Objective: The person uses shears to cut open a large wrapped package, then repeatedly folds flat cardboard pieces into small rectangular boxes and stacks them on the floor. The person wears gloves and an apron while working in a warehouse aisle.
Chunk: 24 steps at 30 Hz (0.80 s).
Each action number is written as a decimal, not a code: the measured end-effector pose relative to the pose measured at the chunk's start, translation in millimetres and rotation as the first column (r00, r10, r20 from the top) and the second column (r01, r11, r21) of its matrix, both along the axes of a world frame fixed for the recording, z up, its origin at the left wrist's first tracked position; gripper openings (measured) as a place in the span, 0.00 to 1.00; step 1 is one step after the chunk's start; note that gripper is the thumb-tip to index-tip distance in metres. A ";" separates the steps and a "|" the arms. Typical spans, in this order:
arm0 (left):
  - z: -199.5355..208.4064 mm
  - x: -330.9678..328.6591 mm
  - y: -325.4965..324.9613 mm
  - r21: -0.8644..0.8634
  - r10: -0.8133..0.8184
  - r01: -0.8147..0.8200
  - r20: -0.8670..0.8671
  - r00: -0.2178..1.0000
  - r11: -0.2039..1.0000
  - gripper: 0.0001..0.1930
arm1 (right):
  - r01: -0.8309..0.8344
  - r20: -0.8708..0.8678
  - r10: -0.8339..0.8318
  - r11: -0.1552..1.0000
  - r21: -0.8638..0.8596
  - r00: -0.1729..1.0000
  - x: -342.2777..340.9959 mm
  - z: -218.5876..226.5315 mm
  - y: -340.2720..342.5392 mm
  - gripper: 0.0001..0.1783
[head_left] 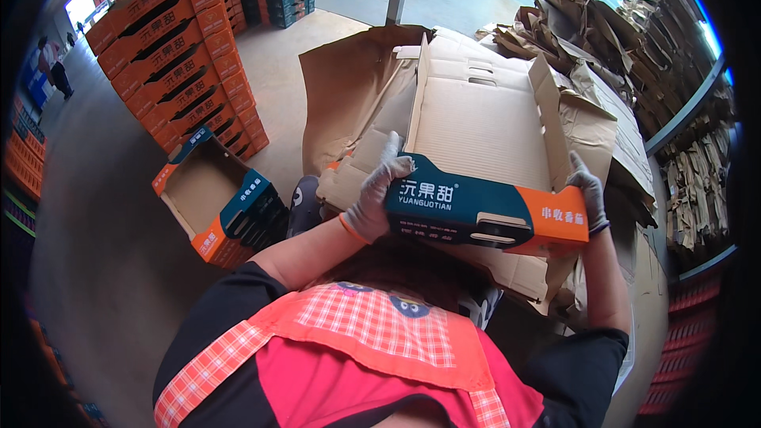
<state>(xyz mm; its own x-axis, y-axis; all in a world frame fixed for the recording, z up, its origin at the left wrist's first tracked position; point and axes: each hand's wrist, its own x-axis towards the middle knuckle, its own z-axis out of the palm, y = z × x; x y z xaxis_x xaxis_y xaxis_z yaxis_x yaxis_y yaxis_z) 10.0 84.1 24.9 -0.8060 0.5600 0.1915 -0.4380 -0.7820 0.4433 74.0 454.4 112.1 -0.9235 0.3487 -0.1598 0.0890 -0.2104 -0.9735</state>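
Observation:
A cardboard tray box (476,123), teal and orange on its near outer wall and plain brown inside, lies in front of me with its near side and right side standing up. My left hand (379,194), in a pale glove, grips the box's near left corner, thumb over the teal wall. My right hand (587,189), gloved too, is closed round the near right corner at the orange end. Beneath the box lie flat cardboard blanks (357,160), partly hidden by it.
To my left stands a stack of folded teal and orange boxes (210,190). Behind it rises a tall stack of orange boxes (178,63). Large heaps of flattened brown cardboard (583,20) fill the far right beside a metal rail (686,111). A person (55,67) is at the far left.

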 end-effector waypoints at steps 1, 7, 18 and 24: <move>0.0 10.9 8.2 0.039 0.048 -0.050 0.059 0.997 0.998 0.45 | -0.027 -0.064 0.030 0.998 0.055 0.997 -1.9 31.0 -3.0 0.44; -33.6 46.4 53.6 0.047 -0.225 0.224 0.006 0.974 0.973 0.18 | -0.158 -0.203 0.463 0.628 0.762 0.863 -4.0 196.2 -111.4 0.45; 135.0 31.0 -13.4 0.377 -0.047 -0.832 -0.901 -0.431 0.406 0.41 | 0.305 -0.081 0.481 -0.409 0.860 0.873 -89.6 169.5 -175.6 0.18; 227.0 -18.3 34.3 -0.095 -0.578 -0.943 -0.808 -0.114 0.318 0.39 | 0.424 -0.191 0.612 -0.262 0.867 0.768 -67.8 170.8 -151.4 0.12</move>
<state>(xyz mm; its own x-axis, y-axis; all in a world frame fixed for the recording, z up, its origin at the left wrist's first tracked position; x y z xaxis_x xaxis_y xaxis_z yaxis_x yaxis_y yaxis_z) -8.2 118.3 251.9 -0.3767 0.7882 0.4867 0.9258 0.3376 0.1698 6.2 302.9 282.8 -0.6377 -0.5368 0.5524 -0.4882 0.8364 0.2492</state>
